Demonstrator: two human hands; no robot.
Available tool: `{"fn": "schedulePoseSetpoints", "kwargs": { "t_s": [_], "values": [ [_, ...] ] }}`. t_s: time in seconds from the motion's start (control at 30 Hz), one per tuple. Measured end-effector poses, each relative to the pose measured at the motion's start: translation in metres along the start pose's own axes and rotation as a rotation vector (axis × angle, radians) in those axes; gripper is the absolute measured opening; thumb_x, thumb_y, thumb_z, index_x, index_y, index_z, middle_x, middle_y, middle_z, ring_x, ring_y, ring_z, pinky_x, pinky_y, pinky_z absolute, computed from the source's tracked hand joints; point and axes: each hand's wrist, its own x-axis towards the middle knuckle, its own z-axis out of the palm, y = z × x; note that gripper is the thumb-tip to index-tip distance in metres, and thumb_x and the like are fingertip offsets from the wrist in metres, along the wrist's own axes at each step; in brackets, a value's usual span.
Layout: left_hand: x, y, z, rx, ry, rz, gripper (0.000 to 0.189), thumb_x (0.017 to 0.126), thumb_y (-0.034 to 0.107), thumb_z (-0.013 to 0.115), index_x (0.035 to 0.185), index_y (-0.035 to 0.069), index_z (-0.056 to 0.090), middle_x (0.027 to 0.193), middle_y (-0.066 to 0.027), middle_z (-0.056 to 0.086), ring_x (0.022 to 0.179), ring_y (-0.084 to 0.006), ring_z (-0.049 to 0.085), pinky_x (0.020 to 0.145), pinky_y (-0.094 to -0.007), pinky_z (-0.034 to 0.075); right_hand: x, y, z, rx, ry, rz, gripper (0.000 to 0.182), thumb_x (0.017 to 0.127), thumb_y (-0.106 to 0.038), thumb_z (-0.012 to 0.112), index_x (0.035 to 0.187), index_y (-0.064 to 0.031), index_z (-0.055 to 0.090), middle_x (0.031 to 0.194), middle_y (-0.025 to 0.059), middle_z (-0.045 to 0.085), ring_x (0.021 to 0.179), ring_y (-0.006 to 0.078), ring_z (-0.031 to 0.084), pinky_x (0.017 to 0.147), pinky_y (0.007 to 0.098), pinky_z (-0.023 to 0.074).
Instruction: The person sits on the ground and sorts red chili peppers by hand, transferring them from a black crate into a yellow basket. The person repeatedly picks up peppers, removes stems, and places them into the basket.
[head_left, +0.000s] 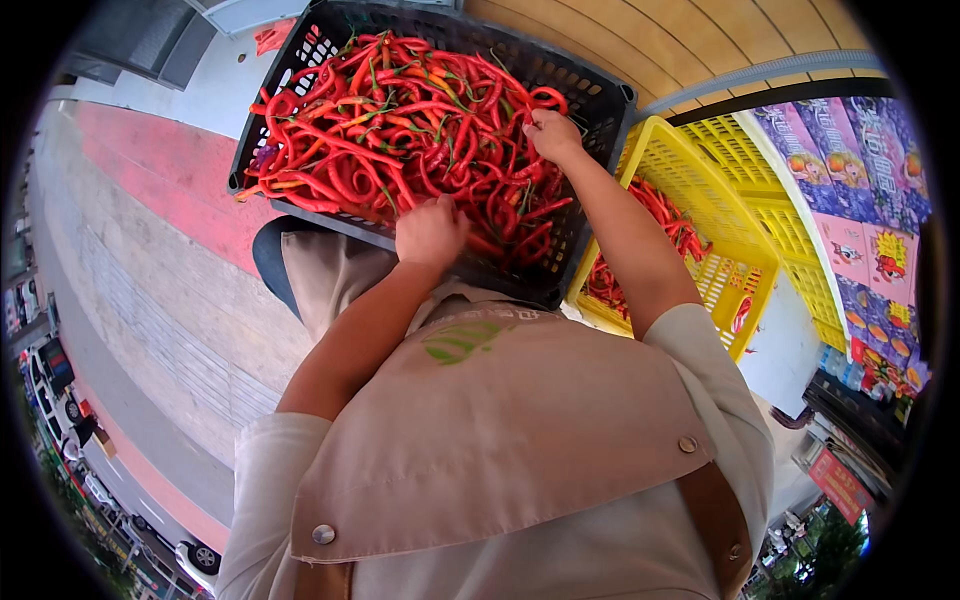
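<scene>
A black plastic crate (600, 97) full of long red chili peppers (450, 127) stands before me, its near side close to my lap. Green stems and a few orange-tinged peppers show among the red ones. My left hand (431, 232) is over the crate's near rim with curled fingers, touching the peppers there; what is inside the fingers is hidden. Towards the right end of the heap, my right hand (555, 136) has its thumb and fingers drawn together against the peppers. Whether a pepper is between them cannot be made out.
Right of the black crate, a yellow plastic crate (750, 247) holds more red chilies (667, 217). Beyond it are stacked printed cartons (847, 157) and other yellow crates (724, 146). A paved walkway (172, 262) runs along the left, with parked vehicles (56, 382) farther off.
</scene>
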Motion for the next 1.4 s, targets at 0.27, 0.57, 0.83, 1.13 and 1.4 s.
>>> {"fn": "schedulePoseSetpoints", "kwargs": {
  "t_s": [0.27, 0.57, 0.83, 1.13, 1.4],
  "values": [
    [-0.003, -0.001, -0.002, -0.032, 0.015, 0.013, 0.024, 0.077, 0.03, 0.053, 0.081, 0.006, 0.057, 0.077, -0.011, 0.062, 0.071, -0.0285, 0.061, 0.064, -0.0415, 0.049, -0.023, -0.013, -0.073, 0.906, -0.006, -0.1, 0.019, 0.093, -0.019, 0.043, 0.096, -0.003, 0.054, 0.079, 0.0018, 0.055, 0.07, 0.0098, 0.052, 0.066, 0.0233, 0.0443],
    [-0.002, -0.001, -0.001, -0.052, 0.051, 0.019, 0.022, 0.075, 0.029, 0.055, 0.077, 0.007, 0.057, 0.075, -0.0094, 0.062, 0.071, -0.0276, 0.061, 0.063, -0.0408, 0.048, -0.015, 0.01, 0.025, -0.268, -0.13, -0.287, 0.031, 0.076, -0.036, 0.062, 0.085, -0.0069, 0.064, 0.086, 0.0142, 0.062, 0.09, 0.0311, 0.057, 0.077, 0.0399, 0.0458],
    [-0.003, 0.0, -0.002, -0.054, 0.029, 0.0, 0.021, 0.076, 0.029, 0.056, 0.079, 0.008, 0.058, 0.076, -0.0095, 0.062, 0.071, -0.0285, 0.061, 0.061, -0.0412, 0.048, -0.04, -0.006, 0.031, -0.559, -0.477, -0.249, 0.037, 0.074, -0.032, 0.061, 0.097, -0.003, 0.062, 0.099, 0.0174, 0.061, 0.095, 0.0322, 0.057, 0.081, 0.0387, 0.0454],
    [-0.002, -0.001, -0.002, -0.039, 0.024, 0.007, 0.022, 0.076, 0.029, 0.055, 0.079, 0.007, 0.057, 0.076, -0.0109, 0.062, 0.07, -0.0292, 0.061, 0.062, -0.0421, 0.048, -0.049, -0.016, -0.049, 0.166, -0.732, -0.143, 0.024, 0.074, -0.02, 0.059, 0.088, -0.0009, 0.059, 0.078, 0.0083, 0.06, 0.073, 0.0202, 0.057, 0.067, 0.0329, 0.0446],
    [-0.002, 0.0, -0.001, -0.041, 0.048, 0.025, 0.024, 0.076, 0.029, 0.054, 0.078, 0.005, 0.056, 0.076, -0.0121, 0.061, 0.07, -0.0298, 0.061, 0.062, -0.0427, 0.048, -0.065, 0.003, -0.083, 0.809, -0.829, -0.198, 0.012, 0.084, -0.015, 0.054, 0.089, -0.0039, 0.053, 0.074, 0.0001, 0.051, 0.067, 0.0087, 0.049, 0.063, 0.0237, 0.0424]
  ]
}}
